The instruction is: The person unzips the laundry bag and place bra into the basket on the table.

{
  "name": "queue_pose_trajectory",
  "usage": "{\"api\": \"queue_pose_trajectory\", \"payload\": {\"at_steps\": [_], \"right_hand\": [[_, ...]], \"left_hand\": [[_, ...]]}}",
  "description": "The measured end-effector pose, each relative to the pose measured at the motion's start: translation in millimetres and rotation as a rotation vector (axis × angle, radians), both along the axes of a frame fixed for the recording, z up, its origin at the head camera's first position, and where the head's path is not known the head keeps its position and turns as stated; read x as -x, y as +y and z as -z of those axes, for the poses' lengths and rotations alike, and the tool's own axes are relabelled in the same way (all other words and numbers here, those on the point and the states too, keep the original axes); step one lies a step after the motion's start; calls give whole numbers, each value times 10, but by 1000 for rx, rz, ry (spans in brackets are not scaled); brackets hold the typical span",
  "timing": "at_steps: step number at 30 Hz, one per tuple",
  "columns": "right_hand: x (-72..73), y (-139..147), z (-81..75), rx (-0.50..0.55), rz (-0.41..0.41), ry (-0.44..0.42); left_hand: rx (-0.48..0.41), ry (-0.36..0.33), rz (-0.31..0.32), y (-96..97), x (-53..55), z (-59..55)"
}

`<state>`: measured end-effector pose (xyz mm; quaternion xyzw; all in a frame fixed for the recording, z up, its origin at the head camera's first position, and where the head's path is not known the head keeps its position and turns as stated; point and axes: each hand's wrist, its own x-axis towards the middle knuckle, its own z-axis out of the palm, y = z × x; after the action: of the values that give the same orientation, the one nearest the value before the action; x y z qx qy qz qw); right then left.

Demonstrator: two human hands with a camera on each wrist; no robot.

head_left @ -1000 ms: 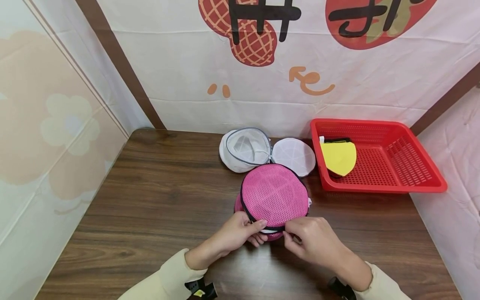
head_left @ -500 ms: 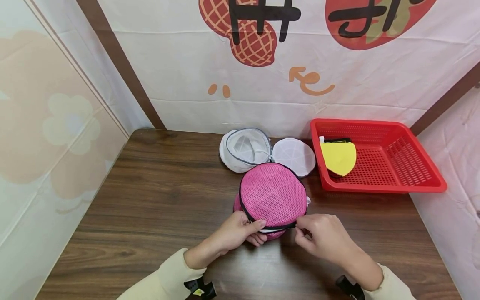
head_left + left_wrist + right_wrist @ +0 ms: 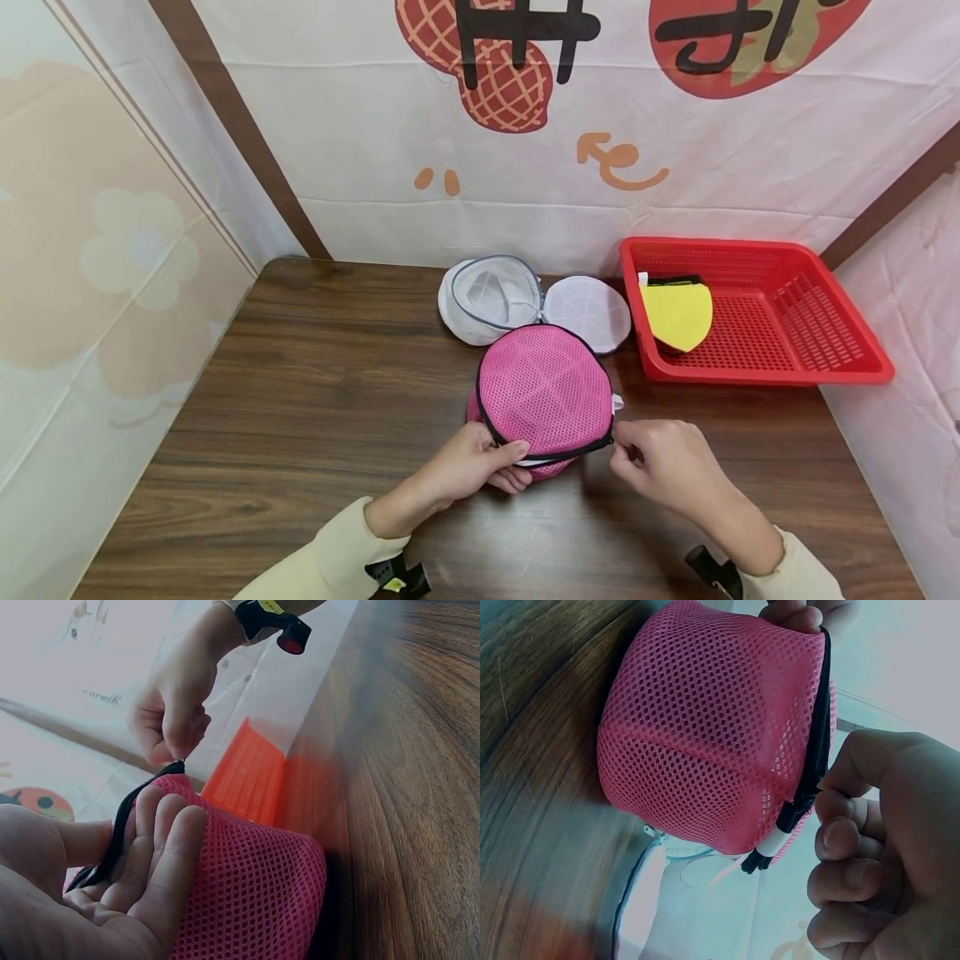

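A round pink mesh laundry bag (image 3: 546, 387) with a black zipper (image 3: 820, 731) around its lid stands on the wooden table. At its front left edge, my left hand (image 3: 476, 462) grips the rim, thumb on top and fingers underneath. With thumb and forefinger my right hand (image 3: 667, 467) pinches the zipper pull at the bag's right side, near a white tag (image 3: 617, 402). A narrow white strip shows through the gap under the lid at the front. In the left wrist view the mesh side wall (image 3: 255, 877) bulges below my fingers.
Behind the pink bag, a white mesh laundry bag (image 3: 480, 312) stands open, its round lid (image 3: 588, 312) folded out to the right. A red plastic basket (image 3: 847, 367) at the back right holds a folded yellow item (image 3: 678, 315). A printed cloth backdrop (image 3: 360, 150) rises behind the table.
My right hand has moved right along the front rim, drawing the zipper pull towards the bag's right side. The pink bag has shifted slightly left. My left hand keeps its grip.
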<state>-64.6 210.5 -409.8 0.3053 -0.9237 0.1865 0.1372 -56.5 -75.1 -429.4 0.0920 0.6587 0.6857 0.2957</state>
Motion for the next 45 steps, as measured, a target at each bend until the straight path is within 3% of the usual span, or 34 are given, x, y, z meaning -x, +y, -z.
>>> {"api": "queue_pose_trajectory", "payload": {"at_steps": [15, 30, 39, 45], "right_hand": [[66, 15, 20, -10, 45, -26], [84, 0, 20, -40, 153, 10], [76, 18, -23, -61, 220, -80], [78, 18, -51, -26, 247, -73]], "left_hand": [[-3, -4, 3, 22, -4, 13], [-1, -73, -17, 10, 19, 75], [-9, -79, -69, -124, 100, 54], [-3, -62, -92, -264, 155, 30]]}}
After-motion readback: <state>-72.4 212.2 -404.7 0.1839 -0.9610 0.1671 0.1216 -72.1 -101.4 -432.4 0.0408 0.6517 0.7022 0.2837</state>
